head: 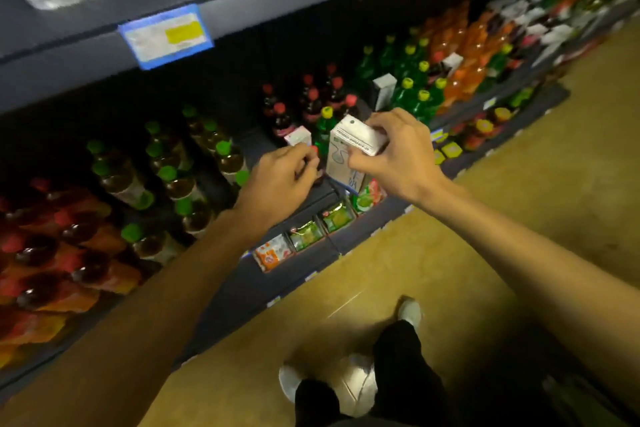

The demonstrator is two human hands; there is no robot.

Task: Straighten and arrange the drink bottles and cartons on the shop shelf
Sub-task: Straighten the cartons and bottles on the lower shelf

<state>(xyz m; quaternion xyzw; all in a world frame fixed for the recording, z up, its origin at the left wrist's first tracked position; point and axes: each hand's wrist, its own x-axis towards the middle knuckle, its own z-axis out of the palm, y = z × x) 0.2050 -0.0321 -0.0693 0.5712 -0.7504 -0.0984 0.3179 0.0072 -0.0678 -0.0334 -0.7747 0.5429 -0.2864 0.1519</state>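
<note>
My right hand (pixel 398 152) grips a white drink carton (pixel 343 152) by its top, held tilted just above the front edge of the dark shelf (pixel 304 204). My left hand (pixel 280 177) is curled at the shelf edge just left of that carton, fingers closed around something small and red that I cannot make out. A smaller white and pink carton (pixel 298 136) stands right behind my left hand. Another white carton (pixel 384 90) stands among the green bottles (pixel 415 94) further right. Dark bottles with red caps (pixel 311 104) stand behind the cartons.
Brown bottles with green caps (pixel 173 170) fill the shelf to the left, red-capped ones (pixel 52 253) at far left. Orange bottles (pixel 464 55) stand at right. Small green and orange juice cartons (pixel 304 236) line the lower shelf. A price tag (pixel 166 35) hangs on the shelf above. The tan floor (pixel 485 218) and my shoes are below.
</note>
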